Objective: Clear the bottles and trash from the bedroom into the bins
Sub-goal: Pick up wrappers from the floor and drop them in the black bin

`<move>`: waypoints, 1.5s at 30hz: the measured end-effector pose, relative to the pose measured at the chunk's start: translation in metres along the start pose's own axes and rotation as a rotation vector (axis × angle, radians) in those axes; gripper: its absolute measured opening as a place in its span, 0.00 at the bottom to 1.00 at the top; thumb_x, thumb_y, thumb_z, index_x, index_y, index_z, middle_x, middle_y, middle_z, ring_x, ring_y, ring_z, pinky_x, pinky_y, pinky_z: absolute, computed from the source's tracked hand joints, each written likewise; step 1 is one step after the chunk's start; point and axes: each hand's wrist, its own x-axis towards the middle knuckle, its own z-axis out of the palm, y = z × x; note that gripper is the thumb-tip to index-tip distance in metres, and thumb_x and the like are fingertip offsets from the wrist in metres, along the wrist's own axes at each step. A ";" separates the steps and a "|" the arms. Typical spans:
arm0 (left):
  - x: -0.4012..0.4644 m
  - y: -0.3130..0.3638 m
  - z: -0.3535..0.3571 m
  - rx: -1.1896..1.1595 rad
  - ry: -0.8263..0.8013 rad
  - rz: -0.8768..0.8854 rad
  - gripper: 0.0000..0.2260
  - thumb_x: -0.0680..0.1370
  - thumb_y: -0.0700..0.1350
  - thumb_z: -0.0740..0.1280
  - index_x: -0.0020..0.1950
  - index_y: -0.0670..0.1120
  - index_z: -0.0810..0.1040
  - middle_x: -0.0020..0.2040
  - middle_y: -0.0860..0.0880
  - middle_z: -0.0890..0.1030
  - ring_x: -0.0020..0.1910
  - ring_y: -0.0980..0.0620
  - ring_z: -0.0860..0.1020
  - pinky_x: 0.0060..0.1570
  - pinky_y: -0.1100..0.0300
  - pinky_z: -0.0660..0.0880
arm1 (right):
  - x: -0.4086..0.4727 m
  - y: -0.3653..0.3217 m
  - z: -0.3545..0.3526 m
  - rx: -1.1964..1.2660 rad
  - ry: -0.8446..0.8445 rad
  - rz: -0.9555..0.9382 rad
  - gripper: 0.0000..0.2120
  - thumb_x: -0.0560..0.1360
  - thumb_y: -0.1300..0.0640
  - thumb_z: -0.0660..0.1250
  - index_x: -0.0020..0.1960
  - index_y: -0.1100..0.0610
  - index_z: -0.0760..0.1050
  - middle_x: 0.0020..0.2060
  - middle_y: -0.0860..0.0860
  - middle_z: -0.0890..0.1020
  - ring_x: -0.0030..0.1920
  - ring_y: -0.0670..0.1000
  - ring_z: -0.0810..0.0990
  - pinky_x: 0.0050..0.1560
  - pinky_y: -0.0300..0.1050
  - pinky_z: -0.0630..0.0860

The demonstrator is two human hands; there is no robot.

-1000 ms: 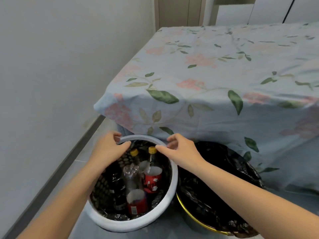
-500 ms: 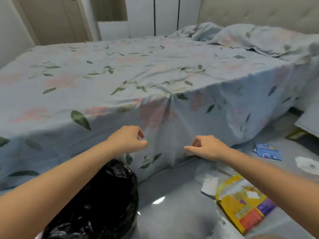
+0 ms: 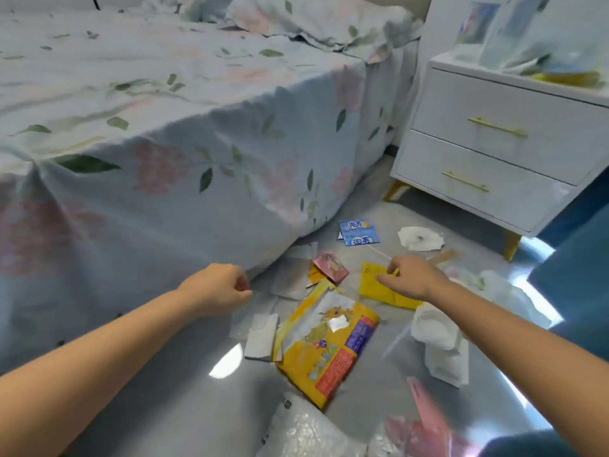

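Trash lies scattered on the grey floor beside the bed. A large yellow snack bag (image 3: 326,351) lies in the middle, with a small yellow packet (image 3: 389,293) and a pink wrapper (image 3: 329,267) beyond it. A blue packet (image 3: 359,232) and a white tissue (image 3: 418,238) lie farther off. My left hand (image 3: 219,288) hovers by the bed's edge, fingers loosely curled, holding nothing. My right hand (image 3: 412,275) hovers over the small yellow packet, fingers loosely curled and empty. No bins or bottles are in view.
The bed (image 3: 164,127) with its floral sheet fills the left. A white nightstand (image 3: 494,153) with gold handles stands at the right. White crumpled packaging (image 3: 438,338), bubble wrap (image 3: 306,430), a pink bag (image 3: 425,427) and a white plastic bag (image 3: 501,288) lie near my feet.
My view has swung right, from the two bins to the littered floor by the nightstand. Both hands left the white bin's rim and now hover empty over the trash.
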 end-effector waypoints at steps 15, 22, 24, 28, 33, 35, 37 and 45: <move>0.109 0.061 0.170 0.045 -0.112 -0.002 0.23 0.76 0.57 0.64 0.67 0.46 0.71 0.64 0.46 0.73 0.62 0.46 0.73 0.58 0.52 0.75 | 0.031 0.040 0.165 0.450 -0.192 0.274 0.15 0.72 0.49 0.69 0.31 0.53 0.71 0.31 0.50 0.77 0.37 0.53 0.78 0.43 0.46 0.78; 0.143 0.061 0.200 0.043 -0.205 -0.024 0.25 0.75 0.56 0.67 0.67 0.44 0.70 0.64 0.43 0.71 0.63 0.43 0.70 0.60 0.50 0.74 | 0.047 0.022 0.214 0.792 -0.064 0.427 0.12 0.66 0.47 0.75 0.34 0.55 0.77 0.34 0.54 0.84 0.34 0.56 0.83 0.40 0.53 0.83; 0.147 0.062 0.206 0.052 -0.171 -0.020 0.25 0.75 0.54 0.67 0.68 0.43 0.68 0.65 0.42 0.69 0.65 0.41 0.68 0.61 0.48 0.73 | 0.052 0.016 0.222 0.877 -0.042 0.425 0.10 0.65 0.49 0.76 0.39 0.53 0.78 0.41 0.53 0.84 0.43 0.56 0.84 0.48 0.54 0.82; 0.150 0.060 0.214 -0.084 -0.117 -0.108 0.34 0.70 0.51 0.74 0.70 0.40 0.64 0.66 0.40 0.68 0.64 0.41 0.69 0.60 0.51 0.73 | 0.057 0.014 0.237 0.946 0.023 0.404 0.18 0.67 0.53 0.75 0.54 0.54 0.75 0.49 0.53 0.83 0.49 0.57 0.82 0.55 0.57 0.79; 0.144 0.052 0.205 -0.357 -0.132 -0.200 0.24 0.70 0.52 0.75 0.59 0.41 0.72 0.59 0.42 0.74 0.55 0.44 0.76 0.44 0.59 0.69 | 0.047 0.019 0.215 1.032 0.055 0.324 0.14 0.72 0.56 0.72 0.56 0.53 0.75 0.50 0.55 0.83 0.49 0.57 0.82 0.56 0.59 0.78; 0.133 0.051 0.193 -0.570 -0.159 -0.163 0.18 0.72 0.50 0.73 0.58 0.44 0.76 0.54 0.49 0.78 0.52 0.47 0.78 0.45 0.61 0.72 | 0.039 0.017 0.192 1.086 0.054 0.251 0.14 0.73 0.57 0.71 0.58 0.55 0.75 0.49 0.55 0.84 0.48 0.56 0.83 0.54 0.57 0.79; 0.117 0.049 0.172 -0.880 -0.203 -0.142 0.14 0.74 0.47 0.72 0.57 0.47 0.78 0.53 0.51 0.81 0.49 0.51 0.81 0.47 0.60 0.78 | 0.029 0.012 0.165 1.143 0.034 0.180 0.13 0.74 0.58 0.70 0.57 0.55 0.75 0.47 0.54 0.84 0.46 0.55 0.84 0.48 0.51 0.82; 0.009 -0.020 0.042 -1.274 -0.073 -0.093 0.14 0.74 0.40 0.72 0.58 0.48 0.76 0.46 0.52 0.87 0.43 0.52 0.86 0.40 0.55 0.83 | -0.009 -0.088 0.080 1.358 -0.208 -0.063 0.16 0.71 0.59 0.70 0.58 0.54 0.74 0.50 0.58 0.84 0.46 0.58 0.84 0.51 0.57 0.80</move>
